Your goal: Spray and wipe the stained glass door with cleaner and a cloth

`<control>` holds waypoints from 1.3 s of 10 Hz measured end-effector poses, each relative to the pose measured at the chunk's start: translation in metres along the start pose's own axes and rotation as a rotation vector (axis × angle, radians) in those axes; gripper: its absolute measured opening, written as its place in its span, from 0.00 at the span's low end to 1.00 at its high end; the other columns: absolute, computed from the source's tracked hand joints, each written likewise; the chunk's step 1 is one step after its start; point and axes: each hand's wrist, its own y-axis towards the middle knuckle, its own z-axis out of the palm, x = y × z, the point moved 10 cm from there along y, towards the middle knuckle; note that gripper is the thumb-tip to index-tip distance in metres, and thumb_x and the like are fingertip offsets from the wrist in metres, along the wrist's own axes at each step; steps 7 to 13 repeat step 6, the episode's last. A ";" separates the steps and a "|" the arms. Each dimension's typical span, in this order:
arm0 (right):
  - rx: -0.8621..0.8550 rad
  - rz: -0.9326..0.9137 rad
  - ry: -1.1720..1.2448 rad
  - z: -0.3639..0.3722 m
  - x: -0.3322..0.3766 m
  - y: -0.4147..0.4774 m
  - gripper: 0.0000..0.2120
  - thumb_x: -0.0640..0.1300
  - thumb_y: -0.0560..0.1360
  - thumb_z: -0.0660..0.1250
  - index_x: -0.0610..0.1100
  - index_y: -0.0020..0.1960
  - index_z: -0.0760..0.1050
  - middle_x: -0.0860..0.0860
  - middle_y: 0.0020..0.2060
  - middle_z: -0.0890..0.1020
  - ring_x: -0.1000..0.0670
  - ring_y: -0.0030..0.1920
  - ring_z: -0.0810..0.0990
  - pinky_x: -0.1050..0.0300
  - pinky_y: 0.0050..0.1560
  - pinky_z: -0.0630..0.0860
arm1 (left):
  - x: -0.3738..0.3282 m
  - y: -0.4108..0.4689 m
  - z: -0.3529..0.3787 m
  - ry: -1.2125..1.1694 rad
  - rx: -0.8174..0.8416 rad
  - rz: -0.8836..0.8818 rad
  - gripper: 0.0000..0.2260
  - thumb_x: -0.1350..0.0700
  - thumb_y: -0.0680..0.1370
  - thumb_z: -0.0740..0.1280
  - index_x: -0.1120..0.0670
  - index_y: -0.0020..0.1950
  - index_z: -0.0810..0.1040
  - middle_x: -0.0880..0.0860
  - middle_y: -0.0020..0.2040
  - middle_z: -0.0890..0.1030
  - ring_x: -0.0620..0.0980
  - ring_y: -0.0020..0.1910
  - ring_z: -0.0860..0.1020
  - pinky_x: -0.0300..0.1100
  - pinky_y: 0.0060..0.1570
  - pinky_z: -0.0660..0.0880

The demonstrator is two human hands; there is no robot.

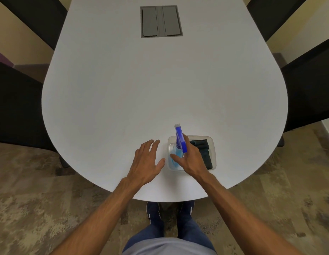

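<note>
A spray bottle (179,142) with a blue trigger head and pale blue liquid stands upright in a clear plastic tray (213,150) near the table's front edge. My right hand (190,159) wraps around the bottle's neck and body, thumb on its left side. A dark folded cloth (204,151) lies in the tray to the right of the bottle, partly hidden by my right hand. My left hand (146,161) hovers flat over the table just left of the tray, fingers spread and holding nothing. No glass door is in view.
The white oval table (160,85) has a grey cable hatch (161,21) at its far end. Dark chairs (16,107) stand along both sides. My feet in dark shoes (154,212) are on patterned carpet below the table's edge.
</note>
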 end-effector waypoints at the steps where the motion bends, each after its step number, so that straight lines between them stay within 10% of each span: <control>1: 0.025 -0.020 0.014 0.001 0.000 -0.001 0.44 0.56 0.73 0.75 0.50 0.81 0.55 0.46 0.73 0.73 0.49 0.64 0.75 0.55 0.61 0.73 | -0.002 0.001 -0.003 0.010 -0.014 0.006 0.34 0.40 0.80 0.65 0.48 0.82 0.56 0.52 0.83 0.56 0.54 0.81 0.57 0.53 0.79 0.57; 4: 0.217 -0.093 -0.115 -0.021 0.001 -0.003 0.54 0.48 0.66 0.74 0.58 0.82 0.45 0.47 0.78 0.65 0.46 0.68 0.73 0.50 0.63 0.77 | -0.011 0.003 -0.025 0.013 -0.046 0.053 0.34 0.42 0.80 0.66 0.49 0.82 0.57 0.53 0.83 0.56 0.54 0.82 0.57 0.54 0.79 0.57; 13: 0.086 -0.146 -0.362 -0.089 0.021 0.025 0.44 0.48 0.76 0.70 0.53 0.83 0.47 0.44 0.80 0.63 0.43 0.77 0.67 0.41 0.72 0.70 | -0.012 0.014 -0.069 0.037 -0.210 0.139 0.34 0.45 0.80 0.66 0.53 0.82 0.57 0.56 0.83 0.55 0.56 0.82 0.55 0.52 0.79 0.53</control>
